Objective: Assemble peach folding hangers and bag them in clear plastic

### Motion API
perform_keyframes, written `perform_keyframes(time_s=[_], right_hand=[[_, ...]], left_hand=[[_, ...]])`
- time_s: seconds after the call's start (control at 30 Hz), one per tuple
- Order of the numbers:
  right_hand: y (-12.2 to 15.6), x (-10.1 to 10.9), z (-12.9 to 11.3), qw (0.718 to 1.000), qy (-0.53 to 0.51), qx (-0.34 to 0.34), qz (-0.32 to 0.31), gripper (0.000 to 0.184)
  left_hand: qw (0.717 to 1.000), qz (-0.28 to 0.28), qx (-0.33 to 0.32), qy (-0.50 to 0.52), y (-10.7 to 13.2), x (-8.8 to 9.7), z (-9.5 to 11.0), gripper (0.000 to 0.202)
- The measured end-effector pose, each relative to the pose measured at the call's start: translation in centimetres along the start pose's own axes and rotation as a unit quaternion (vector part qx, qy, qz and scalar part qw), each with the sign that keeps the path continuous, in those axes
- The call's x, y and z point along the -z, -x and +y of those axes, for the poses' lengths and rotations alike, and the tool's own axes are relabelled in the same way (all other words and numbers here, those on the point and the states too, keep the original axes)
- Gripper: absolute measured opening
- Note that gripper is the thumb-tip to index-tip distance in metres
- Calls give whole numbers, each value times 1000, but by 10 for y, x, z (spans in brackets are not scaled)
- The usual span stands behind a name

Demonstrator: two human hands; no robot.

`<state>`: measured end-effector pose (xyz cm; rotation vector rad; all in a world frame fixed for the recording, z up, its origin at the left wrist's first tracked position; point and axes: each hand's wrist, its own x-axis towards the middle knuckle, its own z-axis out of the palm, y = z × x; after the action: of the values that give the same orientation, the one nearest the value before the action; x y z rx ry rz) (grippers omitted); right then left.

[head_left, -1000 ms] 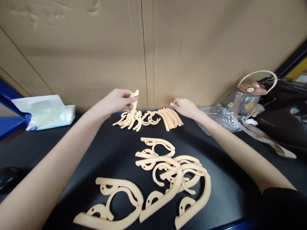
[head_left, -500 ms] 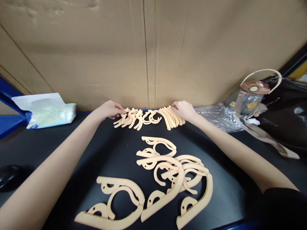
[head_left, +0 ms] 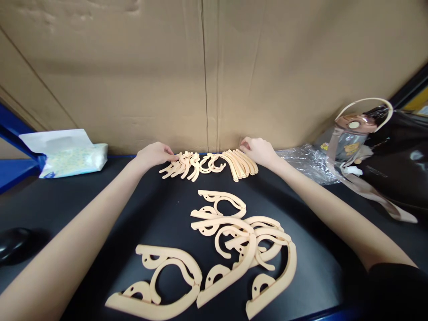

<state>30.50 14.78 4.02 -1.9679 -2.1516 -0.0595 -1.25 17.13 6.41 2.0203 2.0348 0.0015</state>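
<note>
My left hand (head_left: 154,154) is at the left end of a row of loose beige plastic hanger hooks (head_left: 183,166), its closed fingertips on the end hook. At the far side of the table, my right hand (head_left: 259,150) has its fingers curled together over the top ends of a row of curved hanger arms (head_left: 238,165). Whether it pinches one of them is hidden. Between the rows lie a few rounder hook pieces (head_left: 211,164). Nearer to me, several assembled folding hangers (head_left: 177,307) lie folded, some overlapping.
Cardboard (head_left: 150,76) stands behind the black table (head_left: 160,209). A tissue pack (head_left: 75,158) lies at left, above a black mouse (head_left: 15,245). To the right are clear plastic wrap (head_left: 301,162), a handled bottle (head_left: 351,138) with a strap, and a dark bag (head_left: 397,165).
My left hand has shifted slightly right, and the hooks by it are bunched closer together. The right-hand fingers have lifted a little at the hanger arms. The assembled hangers stay put.
</note>
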Motion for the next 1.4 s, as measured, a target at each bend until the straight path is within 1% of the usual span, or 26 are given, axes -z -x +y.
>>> perform_keyframes(time_s=[0.1,0.13,0.2,0.23,0.3,0.37,0.47,0.57,0.67,0.73,0.8,0.87,0.97,1.03,1.1,1.13,1.17,1.2,1.23,1.27,1.33,1.4], right_hand=[[5,12,-8,999,-17,28,-5,31],[9,16,-13,998,-26,48,-13,31],[19,22,-25,991,-50,111,-47,29],[25,25,-32,983,-65,152,-74,27],[38,27,-46,958,-93,233,-139,24],[50,29,-59,933,-107,286,-189,28],[64,33,-70,917,-122,312,-214,33],[75,39,-75,905,-129,328,-238,38],[86,42,-78,884,-99,358,-283,35],[94,43,-80,881,-69,371,-286,36],[98,43,-83,886,-48,374,-271,40],[97,43,-83,889,-60,372,-261,36],[85,47,-77,882,-149,353,-274,22],[74,50,-71,870,-238,333,-274,21],[63,53,-65,863,-325,296,-249,23],[58,54,-61,864,-360,268,-227,24],[54,54,-59,866,-388,237,-206,25],[50,55,-56,868,-411,208,-186,27],[47,54,-55,867,-432,184,-168,29],[45,54,-53,863,-452,167,-154,30],[41,52,-51,849,-490,145,-132,33],[38,51,-50,842,-513,126,-109,34]], left_hand=[[1000,13,10,-1,5,3,3,32],[1000,21,15,0,6,4,4,32],[999,42,20,4,10,7,7,33],[998,55,20,8,12,8,9,33],[997,80,8,20,15,11,13,33],[994,100,-13,37,19,14,18,32],[990,114,-53,69,25,17,25,30],[984,116,-92,101,32,20,32,29],[978,111,-118,129,40,22,40,29],[975,103,-130,146,44,23,44,28],[972,92,-139,166,47,23,47,29],[967,73,-147,193,48,23,48,30],[954,18,-160,255,49,23,49,31],[939,-26,-170,298,50,22,51,43],[915,-90,-182,349,52,22,54,62],[896,-127,-185,384,53,22,57,71],[871,-158,-187,426,55,21,59,75],[845,-180,-187,468,57,21,62,72],[821,-189,-186,506,59,20,64,63],[805,-184,-183,533,60,19,67,50],[798,-157,-180,554,61,17,70,22],[798,-134,-171,562,60,15,71,10]])
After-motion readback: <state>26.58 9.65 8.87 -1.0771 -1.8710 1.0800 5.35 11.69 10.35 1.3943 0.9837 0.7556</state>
